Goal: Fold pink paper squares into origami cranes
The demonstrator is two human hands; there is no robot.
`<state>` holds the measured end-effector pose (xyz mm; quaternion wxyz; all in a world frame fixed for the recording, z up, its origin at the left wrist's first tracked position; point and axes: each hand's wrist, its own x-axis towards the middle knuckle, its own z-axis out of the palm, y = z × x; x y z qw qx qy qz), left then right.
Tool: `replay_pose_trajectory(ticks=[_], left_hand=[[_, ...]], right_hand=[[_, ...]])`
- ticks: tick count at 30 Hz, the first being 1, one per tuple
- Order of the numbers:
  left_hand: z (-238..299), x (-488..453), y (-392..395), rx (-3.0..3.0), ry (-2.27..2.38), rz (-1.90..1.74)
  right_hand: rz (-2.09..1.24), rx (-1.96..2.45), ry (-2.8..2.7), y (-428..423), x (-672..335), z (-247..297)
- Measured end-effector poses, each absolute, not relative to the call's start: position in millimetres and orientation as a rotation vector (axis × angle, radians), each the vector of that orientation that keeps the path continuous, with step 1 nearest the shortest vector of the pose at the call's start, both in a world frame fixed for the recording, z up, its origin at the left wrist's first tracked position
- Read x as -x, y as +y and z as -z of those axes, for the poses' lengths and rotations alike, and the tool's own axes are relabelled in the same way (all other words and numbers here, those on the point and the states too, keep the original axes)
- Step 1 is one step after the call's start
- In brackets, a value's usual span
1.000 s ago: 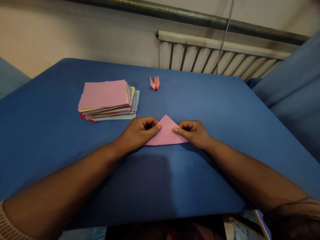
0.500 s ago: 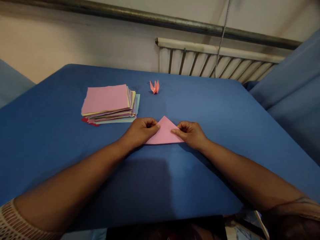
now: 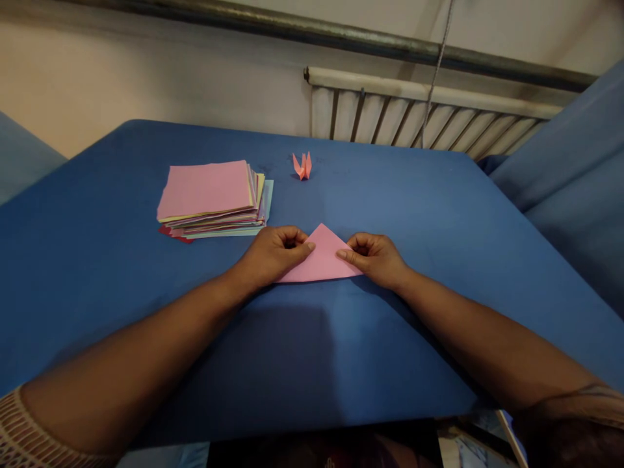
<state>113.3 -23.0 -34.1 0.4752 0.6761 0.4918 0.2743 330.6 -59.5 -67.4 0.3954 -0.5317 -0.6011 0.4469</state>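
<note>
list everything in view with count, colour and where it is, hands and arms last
folded paper: 1, pink, between both hands
paper stack: 1, pink on top, mixed colours below, table's far left
paper figure: 1, orange-pink, right of the stack
table: 1, blue, centre
radiator: 1, off-white, beyond the table
pipe: 1, dark grey, above the radiator
cord: 1, grey, hanging before the radiator
wall: 1, beige, behind
cloth: 1, blue, right edge
left sleeve: 1, cream openwork, bottom left
right sleeve: 1, dark, bottom right
left hand: 1, bare, holding the folded paper's left side
right hand: 1, bare, holding its right side
</note>
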Motion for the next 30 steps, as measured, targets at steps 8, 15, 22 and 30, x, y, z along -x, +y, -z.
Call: replay_pose_trajectory(ticks=[8, 15, 22, 30], left_hand=[[32.3, -112.5, -23.6, -1.668, 1.218, -0.647], [30.8, -112.2, -25.1, -1.677, 1.223, -0.642], [31.8, -111.5, -24.1, -1.658, 1.19, -0.643], [35.6, -111.7, -22.8, -1.65, 1.173, -0.679]], right_hand=[[-1.143, 1.348, -1.506, -60.4, -330.4, 66.6], [-1.161, 1.345, -1.486, -59.3, -330.8, 67.7], [-1.135, 1.36, -1.489, -59.8, -329.8, 66.7], [-1.191, 1.303, -1.456, -60.0, -331.0, 66.8]])
